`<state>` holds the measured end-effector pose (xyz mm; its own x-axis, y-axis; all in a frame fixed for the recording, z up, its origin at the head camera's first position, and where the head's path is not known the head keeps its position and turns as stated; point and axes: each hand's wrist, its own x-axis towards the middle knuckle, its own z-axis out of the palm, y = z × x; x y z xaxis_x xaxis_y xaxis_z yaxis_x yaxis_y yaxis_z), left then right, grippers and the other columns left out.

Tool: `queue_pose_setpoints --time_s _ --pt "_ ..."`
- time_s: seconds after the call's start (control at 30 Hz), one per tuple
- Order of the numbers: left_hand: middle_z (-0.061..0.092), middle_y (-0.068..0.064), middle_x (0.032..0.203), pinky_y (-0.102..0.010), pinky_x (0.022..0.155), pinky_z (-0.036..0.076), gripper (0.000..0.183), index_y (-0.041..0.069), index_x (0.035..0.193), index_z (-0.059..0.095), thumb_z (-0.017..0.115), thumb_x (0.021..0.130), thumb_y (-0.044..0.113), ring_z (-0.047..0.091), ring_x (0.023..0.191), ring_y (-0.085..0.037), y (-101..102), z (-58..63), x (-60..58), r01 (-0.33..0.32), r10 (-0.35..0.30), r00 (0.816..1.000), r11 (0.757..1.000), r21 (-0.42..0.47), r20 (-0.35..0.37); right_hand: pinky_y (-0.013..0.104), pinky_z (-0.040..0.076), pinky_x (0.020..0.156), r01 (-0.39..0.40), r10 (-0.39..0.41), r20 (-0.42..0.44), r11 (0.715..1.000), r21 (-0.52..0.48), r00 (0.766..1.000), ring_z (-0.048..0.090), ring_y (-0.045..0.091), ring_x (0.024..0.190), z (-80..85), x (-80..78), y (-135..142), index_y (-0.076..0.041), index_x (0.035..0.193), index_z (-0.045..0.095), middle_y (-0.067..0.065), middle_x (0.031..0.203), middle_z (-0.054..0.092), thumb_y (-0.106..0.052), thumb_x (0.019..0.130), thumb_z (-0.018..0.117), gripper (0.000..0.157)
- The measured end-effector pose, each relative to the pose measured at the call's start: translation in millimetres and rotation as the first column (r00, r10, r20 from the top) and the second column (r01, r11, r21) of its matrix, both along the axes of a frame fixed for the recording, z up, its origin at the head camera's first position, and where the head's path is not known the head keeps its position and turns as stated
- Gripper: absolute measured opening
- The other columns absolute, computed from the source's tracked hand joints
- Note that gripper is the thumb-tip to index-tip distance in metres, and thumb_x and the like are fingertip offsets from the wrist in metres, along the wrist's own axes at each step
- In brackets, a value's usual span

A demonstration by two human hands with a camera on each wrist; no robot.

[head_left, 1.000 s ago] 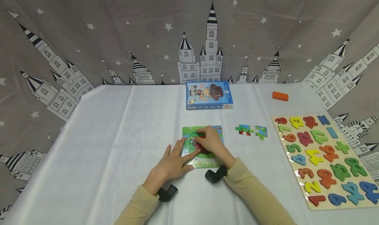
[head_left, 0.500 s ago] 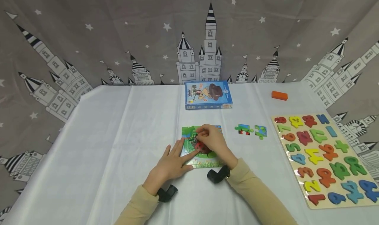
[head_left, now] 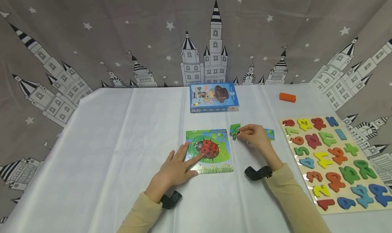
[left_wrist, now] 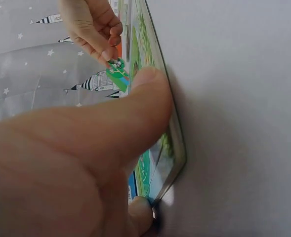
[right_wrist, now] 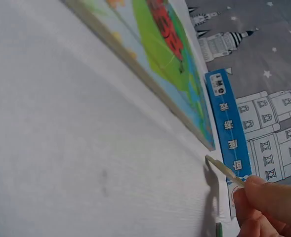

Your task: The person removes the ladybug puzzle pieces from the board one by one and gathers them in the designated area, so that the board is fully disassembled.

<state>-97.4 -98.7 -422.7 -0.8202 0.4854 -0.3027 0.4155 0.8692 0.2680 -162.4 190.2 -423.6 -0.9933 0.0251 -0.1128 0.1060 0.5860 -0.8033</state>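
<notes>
A ladybug jigsaw puzzle (head_left: 220,161) lies flat on the white cloth in the head view. My left hand (head_left: 173,168) rests on its left side with fingers spread, the index finger reaching the ladybug. In the left wrist view the thumb (left_wrist: 150,98) presses the puzzle's near edge. Just right of the puzzle, my right hand (head_left: 257,137) pinches a green puzzle piece (head_left: 234,128) between thumb and fingers. That piece (right_wrist: 222,169) appears tilted, edge-on, over the cloth in the right wrist view. Behind the right hand, a blue-green loose piece (head_left: 271,134) shows partly.
A blue game box (head_left: 213,98) stands behind the puzzle. An orange block (head_left: 287,97) lies at the back right. A wooden number board (head_left: 312,183) with colourful raised figures covers the table's right side. A grey castle-print curtain (head_left: 137,28) hangs behind.
My right hand has lifted a green puzzle piece from the puzzle and carried it right, uncovering the ladybug and hiding one loose piece. The left hand stays on the puzzle.
</notes>
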Motion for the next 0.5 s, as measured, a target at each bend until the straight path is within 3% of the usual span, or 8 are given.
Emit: queue_pose_setpoints --time_s 0.33,0.5 --pt "0.001 -0.017 0.149 -0.050 0.106 0.008 0.056 0.034 0.141 0.031 0.050 0.089 0.045 0.004 0.136 -0.030 0 3.4 0.4 -0.003 0.002 1.000 1.000 0.018 0.018 0.027 0.039 0.055 0.005 0.004 -0.055 0.985 0.171 0.999 0.051 0.018 0.062 -3.6 -1.6 -9 0.003 0.093 0.064 0.008 0.071 0.060 -0.010 0.080 0.067 0.019" --pt "0.001 -0.017 0.149 -0.049 0.106 0.008 0.056 0.034 0.141 0.031 0.050 0.089 0.045 0.004 0.136 -0.030 0 4.7 0.7 -0.012 0.011 1.000 1.000 0.019 0.027 0.029 0.036 0.055 -0.016 0.038 -0.101 0.978 0.206 0.994 0.047 0.019 0.061 -1.0 -0.1 -10 0.002 0.097 0.064 0.006 0.069 0.057 -0.010 0.081 0.066 0.021"
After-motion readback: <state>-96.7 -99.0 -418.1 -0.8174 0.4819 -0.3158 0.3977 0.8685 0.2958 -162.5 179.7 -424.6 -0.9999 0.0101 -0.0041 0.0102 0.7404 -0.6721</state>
